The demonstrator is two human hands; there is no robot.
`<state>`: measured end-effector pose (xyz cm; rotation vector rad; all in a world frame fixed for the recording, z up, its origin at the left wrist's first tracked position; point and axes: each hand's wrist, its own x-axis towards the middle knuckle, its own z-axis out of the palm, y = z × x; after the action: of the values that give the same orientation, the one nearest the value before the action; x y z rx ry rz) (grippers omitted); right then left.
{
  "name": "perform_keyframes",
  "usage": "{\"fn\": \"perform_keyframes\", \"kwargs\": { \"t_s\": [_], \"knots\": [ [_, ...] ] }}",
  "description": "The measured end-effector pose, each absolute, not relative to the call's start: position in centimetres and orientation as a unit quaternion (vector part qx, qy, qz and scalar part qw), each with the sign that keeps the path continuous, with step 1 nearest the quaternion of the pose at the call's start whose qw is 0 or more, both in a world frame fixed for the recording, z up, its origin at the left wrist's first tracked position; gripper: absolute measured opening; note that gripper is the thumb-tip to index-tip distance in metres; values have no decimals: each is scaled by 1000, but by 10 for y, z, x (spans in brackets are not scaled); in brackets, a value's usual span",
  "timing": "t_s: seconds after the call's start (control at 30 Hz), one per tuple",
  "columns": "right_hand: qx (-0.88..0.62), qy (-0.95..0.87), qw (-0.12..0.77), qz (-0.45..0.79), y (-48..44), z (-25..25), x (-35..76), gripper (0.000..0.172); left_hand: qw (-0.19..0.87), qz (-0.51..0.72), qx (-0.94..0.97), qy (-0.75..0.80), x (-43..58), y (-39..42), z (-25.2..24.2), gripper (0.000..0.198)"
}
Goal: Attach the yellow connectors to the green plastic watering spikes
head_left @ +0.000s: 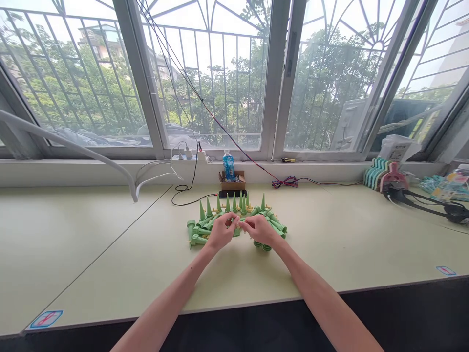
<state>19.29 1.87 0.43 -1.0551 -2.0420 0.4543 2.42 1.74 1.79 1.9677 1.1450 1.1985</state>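
Note:
My left hand (223,231) and my right hand (259,230) meet fingertip to fingertip over the table, both closed in a pinch. Whatever lies between the fingers is too small and too covered to make out. Around them is a spread of green plastic plant-watering spikes with small yellow parts. Several stand point up in a row behind the hands, one of them an upright spike (263,201) at the right. Others lie on their sides, such as a lying spike (199,240) left of my left hand and a wide-ended spike (279,226) beside my right hand.
Behind the spikes lie a phone (233,194) and a small cardboard box (232,182) with a blue-labelled bottle (228,165). A bundled cable (286,182) runs along the wall. Plastic hangers (381,175) and black headgear (425,201) occupy the right. A white tube (110,157) reaches in from the left.

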Motion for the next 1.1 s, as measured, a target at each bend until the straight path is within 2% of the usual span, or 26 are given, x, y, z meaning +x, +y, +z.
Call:
{"fn": "perform_keyframes", "kwargs": {
  "t_s": [0.37, 0.7, 1.1],
  "knots": [
    [-428, -793, 400, 166, 18, 5, 193, 51, 265, 455, 739, 421, 23, 20, 17, 29],
    [-398, -796, 414, 190, 18, 3, 194, 34, 268, 453, 740, 418, 24, 21, 16, 28],
    [-406, -795, 408, 190, 19, 3, 192, 50, 292, 454, 734, 411, 25, 19, 16, 23]
  ]
}}
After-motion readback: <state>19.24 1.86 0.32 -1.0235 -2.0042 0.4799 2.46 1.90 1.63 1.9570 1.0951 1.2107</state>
